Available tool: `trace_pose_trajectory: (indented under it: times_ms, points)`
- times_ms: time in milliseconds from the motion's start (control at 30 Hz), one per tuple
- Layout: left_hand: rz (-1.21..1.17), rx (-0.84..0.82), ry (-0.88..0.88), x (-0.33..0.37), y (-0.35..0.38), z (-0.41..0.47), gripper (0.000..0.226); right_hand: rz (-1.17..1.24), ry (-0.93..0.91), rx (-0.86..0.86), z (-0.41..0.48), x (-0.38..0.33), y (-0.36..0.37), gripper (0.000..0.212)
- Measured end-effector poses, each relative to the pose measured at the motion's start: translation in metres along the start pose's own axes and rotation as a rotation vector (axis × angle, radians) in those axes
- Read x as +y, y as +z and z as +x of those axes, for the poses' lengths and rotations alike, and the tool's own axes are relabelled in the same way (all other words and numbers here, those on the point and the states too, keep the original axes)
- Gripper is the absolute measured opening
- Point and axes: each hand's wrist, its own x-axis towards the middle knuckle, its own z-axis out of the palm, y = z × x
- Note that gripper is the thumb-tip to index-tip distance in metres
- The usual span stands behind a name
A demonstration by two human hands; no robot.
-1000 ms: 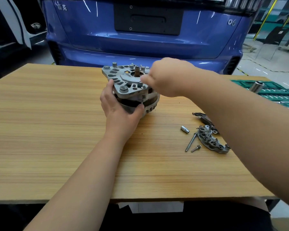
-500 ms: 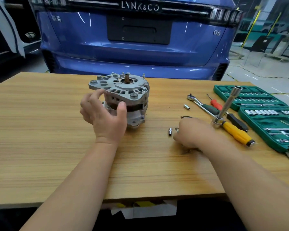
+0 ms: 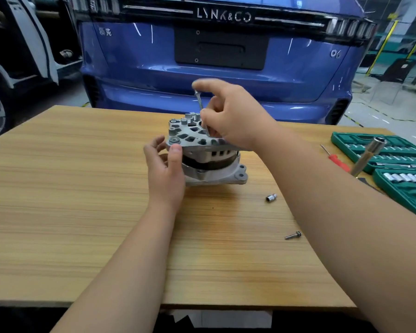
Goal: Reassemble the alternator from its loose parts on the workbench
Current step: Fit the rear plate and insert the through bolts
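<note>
Blue car [image 3: 226, 80] behind wooden counter [image 3: 82, 188], alternator [image 3: 211, 159] standing mid-counter, left hand [image 3: 165, 169] cupping its left side, thumb on top plate, right hand [image 3: 231, 116] pinching long bolt [image 3: 200, 104] above it, socket [image 3: 271, 197] and screw [image 3: 293, 235] lying right.

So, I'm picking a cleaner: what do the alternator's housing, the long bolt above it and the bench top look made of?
Grey ribbed alternator housing: likely cast aluminium, matte pale grey with moulded vent slots. Long thin bolt pinched in the right hand: probably plated steel, grey metallic sheen. Tan bench top: wood-grain board, perhaps laminate, with straight streaks.
</note>
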Motion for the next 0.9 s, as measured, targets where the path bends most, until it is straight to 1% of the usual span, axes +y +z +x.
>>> trace_pose_trajectory:
  times_ms: [67,133,267,367,433,533,600,700,800,833,900]
  points:
    - [-0.015,-0.067,0.023,0.002,0.002,-0.003,0.046,-0.060,0.000,0.022,0.001,0.005,0.009,0.045]
    - [-0.005,-0.102,0.022,0.005,0.003,-0.005,0.042,-0.083,-0.004,0.083,-0.001,0.010,0.016,0.040]
    - [-0.020,-0.103,0.002,0.007,0.001,-0.005,0.043,-0.119,-0.042,0.115,-0.009,0.014,0.018,0.031]
    - [-0.023,-0.118,-0.031,0.009,0.000,-0.005,0.043,-0.081,-0.045,0.162,-0.016,0.016,0.012,0.021]
    - [-0.017,-0.114,-0.028,0.009,-0.001,-0.005,0.044,-0.016,-0.042,0.144,-0.019,0.014,0.009,0.018]
    - [-0.008,-0.116,-0.030,0.009,-0.001,-0.005,0.044,0.014,-0.084,0.053,-0.020,0.011,0.009,0.016]
    - [0.016,-0.119,-0.035,0.009,-0.003,-0.005,0.046,0.002,-0.062,0.085,-0.019,0.013,0.011,0.014]
    - [0.053,-0.145,-0.034,0.008,-0.006,-0.005,0.057,-0.031,-0.014,0.123,-0.016,0.017,0.012,0.012]
    - [0.173,-0.220,-0.007,0.004,-0.008,-0.006,0.085,-0.059,-0.016,0.078,-0.013,0.017,0.011,0.010]
    - [0.191,-0.238,-0.001,0.003,-0.009,-0.006,0.091,-0.059,-0.014,0.075,-0.012,0.017,0.010,0.009]
    - [0.200,-0.250,0.003,0.001,-0.011,-0.004,0.093,-0.089,-0.014,0.090,-0.009,0.016,0.010,0.008]
